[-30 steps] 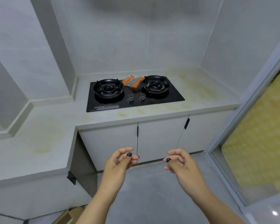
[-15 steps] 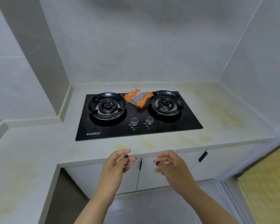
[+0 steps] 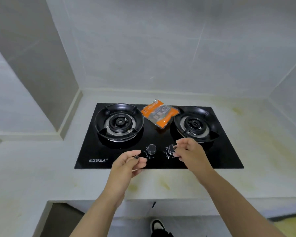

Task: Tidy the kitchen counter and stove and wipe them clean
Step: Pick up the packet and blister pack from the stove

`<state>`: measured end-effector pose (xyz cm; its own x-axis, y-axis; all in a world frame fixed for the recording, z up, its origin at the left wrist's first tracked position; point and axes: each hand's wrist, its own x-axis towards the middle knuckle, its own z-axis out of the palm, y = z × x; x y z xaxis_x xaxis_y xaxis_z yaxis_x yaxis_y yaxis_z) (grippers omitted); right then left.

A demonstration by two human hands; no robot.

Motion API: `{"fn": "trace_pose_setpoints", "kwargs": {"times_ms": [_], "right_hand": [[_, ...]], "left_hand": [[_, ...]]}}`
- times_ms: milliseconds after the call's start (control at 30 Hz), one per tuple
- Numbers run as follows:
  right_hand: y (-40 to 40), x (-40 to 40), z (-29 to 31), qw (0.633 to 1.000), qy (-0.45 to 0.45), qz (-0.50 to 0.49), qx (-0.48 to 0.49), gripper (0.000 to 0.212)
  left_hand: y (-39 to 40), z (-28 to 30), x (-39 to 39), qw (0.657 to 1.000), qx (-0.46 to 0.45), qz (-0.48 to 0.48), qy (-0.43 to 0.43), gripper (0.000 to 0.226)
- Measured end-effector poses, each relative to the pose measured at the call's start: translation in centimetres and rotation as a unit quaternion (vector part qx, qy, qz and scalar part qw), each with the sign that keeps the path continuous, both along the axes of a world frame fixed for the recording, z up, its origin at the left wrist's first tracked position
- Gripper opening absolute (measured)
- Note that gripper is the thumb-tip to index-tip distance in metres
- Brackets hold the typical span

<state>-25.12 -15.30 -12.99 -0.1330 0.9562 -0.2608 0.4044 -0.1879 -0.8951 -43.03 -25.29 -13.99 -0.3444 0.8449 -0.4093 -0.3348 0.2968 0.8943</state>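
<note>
A black glass stove is set into the pale counter. It has a left burner, a right burner and two knobs at the front. An orange and clear plastic packet lies between the burners, its right end against the right burner's ring. My left hand hovers over the stove's front edge beside the left knob, fingers loosely curled, holding nothing. My right hand is at the right knob, fingertips beside it; contact is unclear.
Yellowish stains mark the counter in front of the stove and to its right. Grey tiled walls close in the back and right, and a wall column juts out at left. My shoe shows below the counter edge.
I have stepped up to the counter, so the stove now fills the view. Both hands rose from in front of the cabinet doors to over the stove's front, by the knobs.
</note>
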Motion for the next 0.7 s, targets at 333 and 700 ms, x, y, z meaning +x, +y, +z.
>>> {"fn": "trace_pose_setpoints", "kwargs": {"times_ms": [333, 700], "right_hand": [[21.5, -2.9, -3.6, 0.987, -0.133, 0.075, 0.049, 0.027], [33.1, -5.8, -8.6, 0.834, -0.486, 0.235, 0.111, 0.052]], "left_hand": [[11.4, -0.7, 0.0, 0.995, -0.048, 0.086, 0.008, 0.023], [13.8, -2.7, -0.4, 0.987, -0.104, 0.119, 0.023, 0.023]]}}
